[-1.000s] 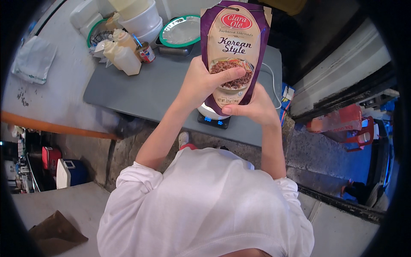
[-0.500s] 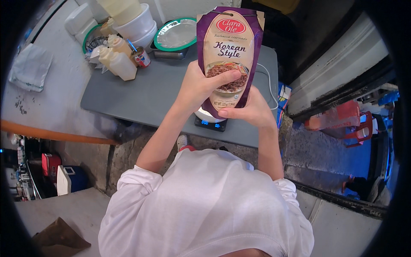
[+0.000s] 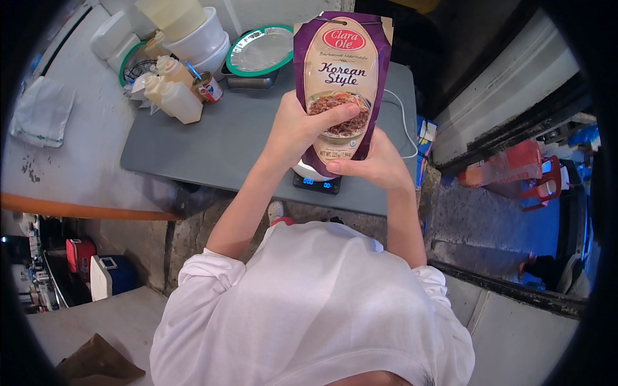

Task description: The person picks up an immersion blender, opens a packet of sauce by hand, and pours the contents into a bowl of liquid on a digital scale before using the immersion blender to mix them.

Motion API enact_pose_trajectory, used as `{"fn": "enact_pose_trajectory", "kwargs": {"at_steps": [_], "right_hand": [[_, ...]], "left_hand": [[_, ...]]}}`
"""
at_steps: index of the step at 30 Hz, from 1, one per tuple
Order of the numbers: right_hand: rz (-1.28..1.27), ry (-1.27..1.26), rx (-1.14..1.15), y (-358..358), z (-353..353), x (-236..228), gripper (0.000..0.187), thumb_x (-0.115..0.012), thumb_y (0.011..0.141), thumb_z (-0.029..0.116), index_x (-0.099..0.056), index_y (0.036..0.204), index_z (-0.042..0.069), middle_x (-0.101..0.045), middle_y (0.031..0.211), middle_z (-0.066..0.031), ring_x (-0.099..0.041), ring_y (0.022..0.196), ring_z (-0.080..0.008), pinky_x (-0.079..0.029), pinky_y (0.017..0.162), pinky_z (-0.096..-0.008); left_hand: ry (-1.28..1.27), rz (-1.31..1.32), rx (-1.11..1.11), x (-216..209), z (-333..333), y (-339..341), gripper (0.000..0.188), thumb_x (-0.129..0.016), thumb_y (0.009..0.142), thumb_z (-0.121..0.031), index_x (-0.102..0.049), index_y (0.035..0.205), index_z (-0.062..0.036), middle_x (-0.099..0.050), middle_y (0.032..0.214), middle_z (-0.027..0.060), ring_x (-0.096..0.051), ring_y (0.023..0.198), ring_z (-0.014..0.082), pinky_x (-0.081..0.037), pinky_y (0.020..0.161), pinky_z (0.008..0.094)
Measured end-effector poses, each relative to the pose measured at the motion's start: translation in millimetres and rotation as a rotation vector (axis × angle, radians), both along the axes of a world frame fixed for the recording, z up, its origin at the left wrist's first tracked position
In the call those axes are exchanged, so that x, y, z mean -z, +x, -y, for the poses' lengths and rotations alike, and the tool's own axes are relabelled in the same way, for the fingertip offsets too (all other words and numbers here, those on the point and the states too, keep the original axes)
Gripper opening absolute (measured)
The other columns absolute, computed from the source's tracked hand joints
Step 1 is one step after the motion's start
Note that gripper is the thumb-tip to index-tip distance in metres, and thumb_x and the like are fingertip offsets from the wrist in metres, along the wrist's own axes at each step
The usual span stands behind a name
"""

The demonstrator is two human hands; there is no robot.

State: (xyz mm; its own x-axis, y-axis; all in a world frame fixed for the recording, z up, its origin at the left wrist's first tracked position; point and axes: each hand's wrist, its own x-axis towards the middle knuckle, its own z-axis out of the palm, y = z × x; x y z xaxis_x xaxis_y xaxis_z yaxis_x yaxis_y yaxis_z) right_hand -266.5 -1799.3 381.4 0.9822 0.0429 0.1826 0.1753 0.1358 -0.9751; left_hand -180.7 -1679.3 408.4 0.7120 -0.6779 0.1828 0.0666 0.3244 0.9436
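Note:
A purple and beige marinade pouch (image 3: 344,71) is held upright in both hands, its printed front with a picture of a meat dish facing me. My left hand (image 3: 301,128) grips its left side, thumb laid across the dish picture. At the lower right corner, my right hand (image 3: 380,164) is closed on the pouch with the thumb over the front. The fingers behind the pouch are hidden. Below it, a digital kitchen scale (image 3: 317,185) with a lit blue display stands at the table's near edge. Something white and round on the scale is mostly covered by the pouch and hands.
On the grey table (image 3: 212,141) stand squeeze bottles (image 3: 177,96), an open can (image 3: 209,87) and a green-rimmed round lid (image 3: 261,50) on a metal tray. White tubs (image 3: 199,42) are stacked behind. A white cable (image 3: 405,116) runs along the right side. A folded cloth (image 3: 42,112) lies far left.
The pouch has shifted very slightly left, with both hands still gripping it. Otherwise the view has only turned a little.

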Motion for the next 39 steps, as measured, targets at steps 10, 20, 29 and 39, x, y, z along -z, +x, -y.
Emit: {"fn": "enact_pose_trajectory", "kwargs": {"at_steps": [10, 20, 29, 39], "right_hand": [[0.015, 0.013, 0.015, -4, -1, 7, 0.052, -0.068, 0.071, 0.012, -0.042, 0.114, -0.003, -0.052, 0.108, -0.0107, -0.051, 0.098, -0.0168, -0.041, 0.085, -0.0294], [0.022, 0.041, 0.023, -7, -7, 13, 0.055, -0.067, 0.071, 0.011, -0.039, 0.115, -0.004, -0.051, 0.109, -0.0108, -0.049, 0.101, -0.0175, -0.038, 0.088, -0.0308], [0.008, 0.040, 0.052, -10, -5, 14, 0.053, -0.065, 0.069, 0.007, -0.040, 0.115, -0.004, -0.052, 0.108, -0.0102, -0.050, 0.100, -0.0169, -0.040, 0.087, -0.0305], [-0.071, 0.267, 0.262, -21, 4, 26, 0.045, -0.068, 0.070, 0.009, -0.047, 0.108, -0.005, -0.056, 0.100, -0.0104, -0.054, 0.090, -0.0160, -0.044, 0.078, -0.0272]], "left_hand": [[-0.008, -0.004, -0.008, 0, -2, -4, 0.032, -0.069, 0.069, -0.011, -0.057, 0.093, 0.0053, -0.062, 0.087, 0.0116, -0.060, 0.074, 0.0143, -0.049, 0.066, 0.0260], [-0.003, -0.012, -0.005, 1, -9, -9, 0.030, -0.068, 0.069, -0.009, -0.057, 0.094, 0.0049, -0.061, 0.087, 0.0116, -0.060, 0.075, 0.0141, -0.049, 0.066, 0.0262], [0.004, -0.003, 0.001, 1, -6, -13, 0.030, -0.066, 0.071, -0.008, -0.056, 0.096, 0.0039, -0.061, 0.089, 0.0113, -0.060, 0.076, 0.0140, -0.048, 0.067, 0.0265], [-0.028, -0.061, -0.017, 43, 22, -26, 0.037, -0.070, 0.070, -0.015, -0.055, 0.099, 0.0023, -0.060, 0.092, 0.0086, -0.058, 0.081, 0.0140, -0.048, 0.072, 0.0270]]}}
